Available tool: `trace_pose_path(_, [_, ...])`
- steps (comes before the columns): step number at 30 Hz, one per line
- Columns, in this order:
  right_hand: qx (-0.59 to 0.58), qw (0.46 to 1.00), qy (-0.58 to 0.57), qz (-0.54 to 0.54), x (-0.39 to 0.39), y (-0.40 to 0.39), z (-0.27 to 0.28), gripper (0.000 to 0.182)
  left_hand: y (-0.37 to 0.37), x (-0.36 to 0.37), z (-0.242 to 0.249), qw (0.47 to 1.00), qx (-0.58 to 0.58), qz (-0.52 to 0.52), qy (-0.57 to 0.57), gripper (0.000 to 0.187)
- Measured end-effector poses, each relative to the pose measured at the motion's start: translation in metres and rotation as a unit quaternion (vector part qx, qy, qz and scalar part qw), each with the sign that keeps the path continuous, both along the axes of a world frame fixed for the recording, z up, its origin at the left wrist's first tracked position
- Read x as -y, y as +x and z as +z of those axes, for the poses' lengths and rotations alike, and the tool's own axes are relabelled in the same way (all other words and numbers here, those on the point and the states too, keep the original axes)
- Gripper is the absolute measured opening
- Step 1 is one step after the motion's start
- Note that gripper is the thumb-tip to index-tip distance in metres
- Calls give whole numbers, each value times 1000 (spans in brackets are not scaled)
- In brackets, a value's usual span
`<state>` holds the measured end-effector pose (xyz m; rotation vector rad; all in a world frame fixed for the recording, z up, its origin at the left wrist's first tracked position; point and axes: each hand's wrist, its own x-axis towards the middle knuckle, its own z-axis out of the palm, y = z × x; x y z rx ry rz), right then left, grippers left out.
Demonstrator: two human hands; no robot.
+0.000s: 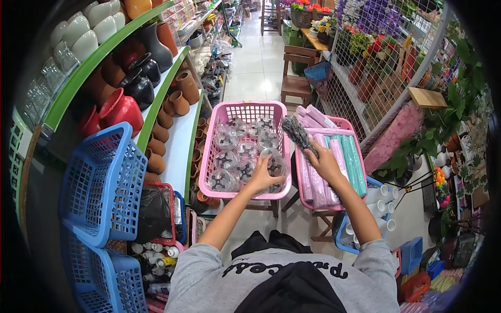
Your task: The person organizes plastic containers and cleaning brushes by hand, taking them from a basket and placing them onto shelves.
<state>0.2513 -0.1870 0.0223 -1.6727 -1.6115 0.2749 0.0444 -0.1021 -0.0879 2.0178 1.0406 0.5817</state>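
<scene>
Two pink baskets sit side by side. The left pink basket holds clear round containers; the right pink basket holds pink and green rolls. The left hand closes on a container at the near right corner. The right hand grips a grey dried bunch above the rolls.

Both bare arms stretched forward from grey sleeves. Left hand reached out palm down, fingers curled and spread, wrist slightly bent. Right hand extended further right, fingers closed in a grip, forearm angled inward.
</scene>
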Motion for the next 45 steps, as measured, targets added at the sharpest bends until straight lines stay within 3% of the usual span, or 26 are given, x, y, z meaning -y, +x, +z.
trace_pose_path(3, [-19,999,-47,11,4,-3,2,40,-2,3,-3,998,41,-9,-43,104])
trace_pose_path(5, [-17,998,-52,16,2,-2,-5,40,-4,3,-5,999,16,-15,41,103])
trace_pose_path(9, [-7,997,-67,33,-3,-6,-9,40,-9,6,7,999,28,-30,35,103])
trace_pose_path(14, [5,995,-95,31,-11,-12,-10,42,-16,4,-2,993,-54,-53,91,104])
trace_pose_path(25, [-8,995,-73,63,-27,-25,-6,41,-20,3,8,993,-64,-85,56,110])
trace_pose_path(27, [-4,995,-78,62,-29,-26,-5,41,-23,-1,5,982,-86,-158,54,108])
trace_pose_path(36, [-9,991,-109,74,-41,-25,-11,43,-24,3,17,979,-88,-177,46,111])
trace_pose_path(40, [6,992,-92,87,-46,-27,-11,43,-34,-13,19,987,-80,-124,56,105])
trace_pose_path(42, [11,992,-72,105,-52,-29,-18,43,-54,-37,25,1000,-17,-3,-14,90])
trace_pose_path(45, [48,987,-87,127,-68,-41,-18,42,-88,-70,28,970,-225,47,78,73])
